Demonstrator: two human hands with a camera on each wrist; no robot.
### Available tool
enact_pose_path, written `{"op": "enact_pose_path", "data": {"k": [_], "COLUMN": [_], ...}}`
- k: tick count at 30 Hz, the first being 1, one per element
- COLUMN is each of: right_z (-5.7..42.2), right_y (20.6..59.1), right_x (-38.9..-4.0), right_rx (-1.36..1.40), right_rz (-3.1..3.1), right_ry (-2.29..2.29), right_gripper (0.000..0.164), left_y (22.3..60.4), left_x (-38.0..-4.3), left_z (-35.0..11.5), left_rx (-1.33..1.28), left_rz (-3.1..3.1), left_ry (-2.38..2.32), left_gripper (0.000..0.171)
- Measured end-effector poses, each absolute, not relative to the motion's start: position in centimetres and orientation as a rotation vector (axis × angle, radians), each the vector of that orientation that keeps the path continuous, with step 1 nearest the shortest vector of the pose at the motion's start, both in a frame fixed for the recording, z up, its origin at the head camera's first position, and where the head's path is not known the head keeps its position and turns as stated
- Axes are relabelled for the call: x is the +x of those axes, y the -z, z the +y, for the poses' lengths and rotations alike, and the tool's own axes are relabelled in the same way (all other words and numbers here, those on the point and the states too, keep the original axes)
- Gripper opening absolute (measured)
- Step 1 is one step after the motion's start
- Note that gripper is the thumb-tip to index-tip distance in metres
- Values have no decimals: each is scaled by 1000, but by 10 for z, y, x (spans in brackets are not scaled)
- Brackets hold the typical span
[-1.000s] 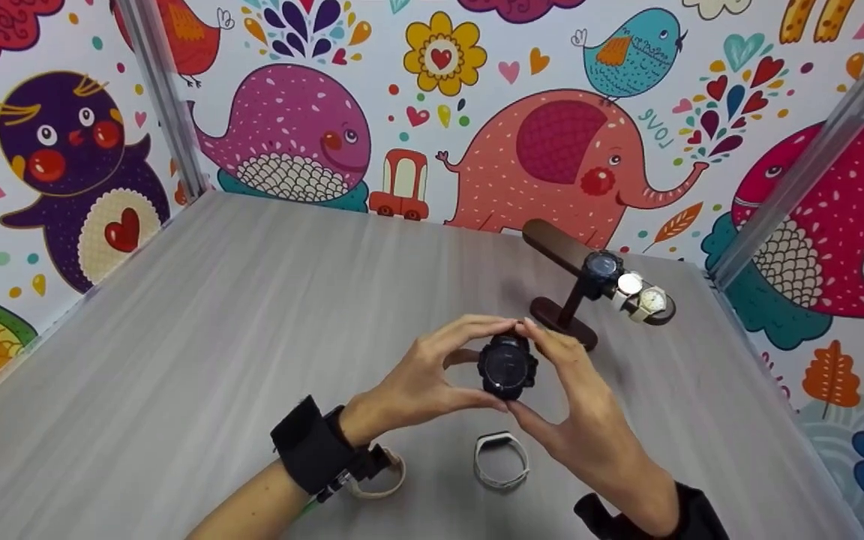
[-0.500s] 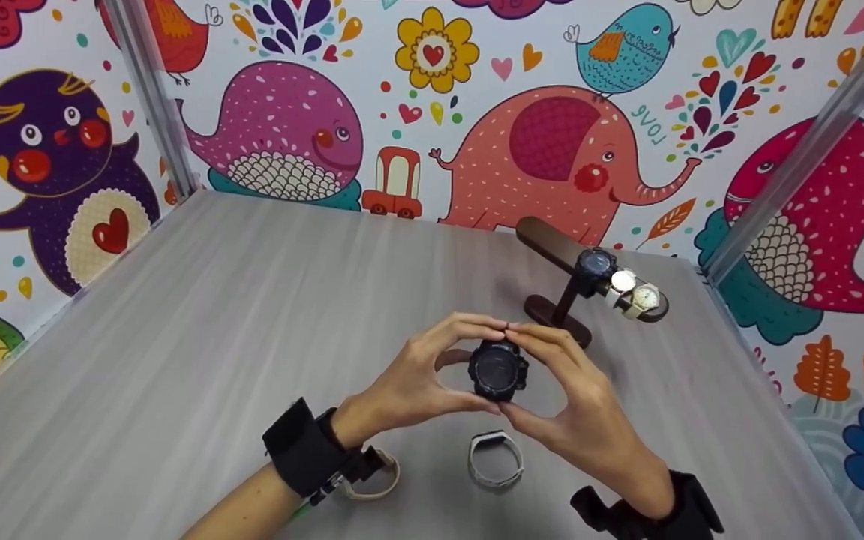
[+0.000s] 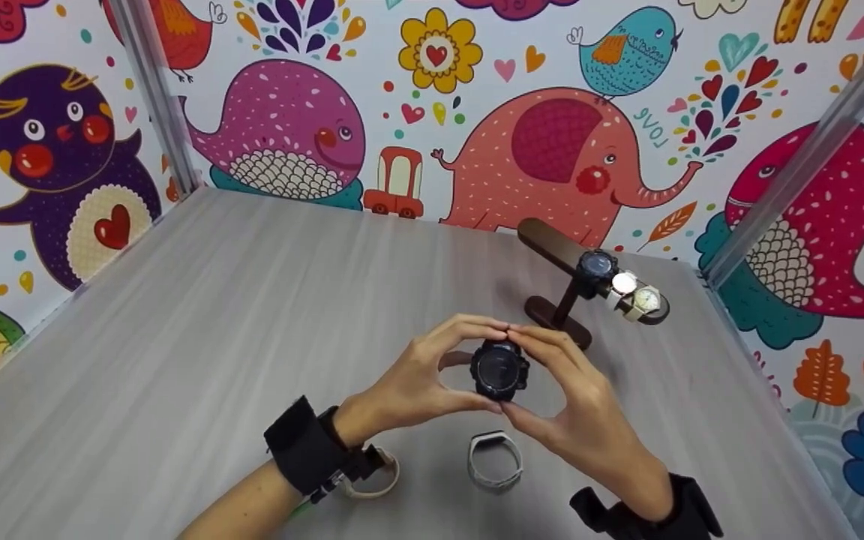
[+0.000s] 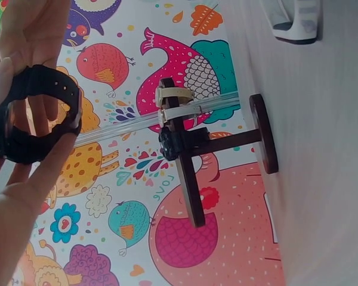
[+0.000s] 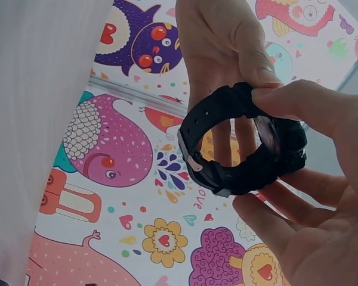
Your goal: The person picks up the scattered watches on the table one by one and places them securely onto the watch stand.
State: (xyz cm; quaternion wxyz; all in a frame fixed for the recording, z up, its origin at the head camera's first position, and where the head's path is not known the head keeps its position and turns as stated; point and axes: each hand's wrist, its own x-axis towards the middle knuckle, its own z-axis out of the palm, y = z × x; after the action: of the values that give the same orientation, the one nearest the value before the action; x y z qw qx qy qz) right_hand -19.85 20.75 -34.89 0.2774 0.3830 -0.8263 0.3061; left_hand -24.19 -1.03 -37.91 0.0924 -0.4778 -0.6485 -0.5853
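A black digital watch (image 3: pixel 498 370) is held up above the table, its face turned to the head camera. My left hand (image 3: pixel 417 373) grips it from the left, fingers along the top edge and thumb along the bottom. From the right, my right hand (image 3: pixel 586 405) holds the same watch between fingers and thumb, the two hands' fingertips meeting. Its strap (image 5: pixel 218 110) is buckled into a loop in the right wrist view. Below the hands lies a white fitness band (image 3: pixel 517 454). A beige band (image 3: pixel 377 494) lies partly hidden by my left wrist strap.
Beyond the right hand stands a dark brown T-shaped watch stand (image 3: pixel 549 241). Its bar carries a black watch (image 3: pixel 597 264), a white-strapped watch (image 3: pixel 625 283) and a cream watch (image 3: pixel 646 300). Cartoon-printed walls (image 3: pixel 394 67) enclose the grey table (image 3: pixel 252 300).
Over the last second the head view has shifted slightly, and the hands and black watch appear a little further left. The hold on the watch is the same.
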Motion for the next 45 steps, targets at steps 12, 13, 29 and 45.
{"op": "enact_pose_path", "data": {"k": [12, 13, 29, 45], "right_z": [212, 212, 204, 270], "right_y": [348, 348, 349, 334], "right_x": [-200, -200, -206, -253], "right_rx": [1022, 1022, 1038, 510], "right_rz": [-2194, -2190, -2126, -2223], "right_ry": [-763, -757, -788, -776], "right_gripper": [86, 87, 84, 59], "left_y": [377, 377, 365, 329], "left_x": [-243, -243, -241, -360], "left_z": [-3, -3, -15, 1], "left_rx": [-1393, -1392, -1447, -1201], "left_rz": [-1978, -1980, -2084, -2432], "left_ry": [1762, 1760, 961, 924], "left_gripper": [69, 69, 77, 56]}}
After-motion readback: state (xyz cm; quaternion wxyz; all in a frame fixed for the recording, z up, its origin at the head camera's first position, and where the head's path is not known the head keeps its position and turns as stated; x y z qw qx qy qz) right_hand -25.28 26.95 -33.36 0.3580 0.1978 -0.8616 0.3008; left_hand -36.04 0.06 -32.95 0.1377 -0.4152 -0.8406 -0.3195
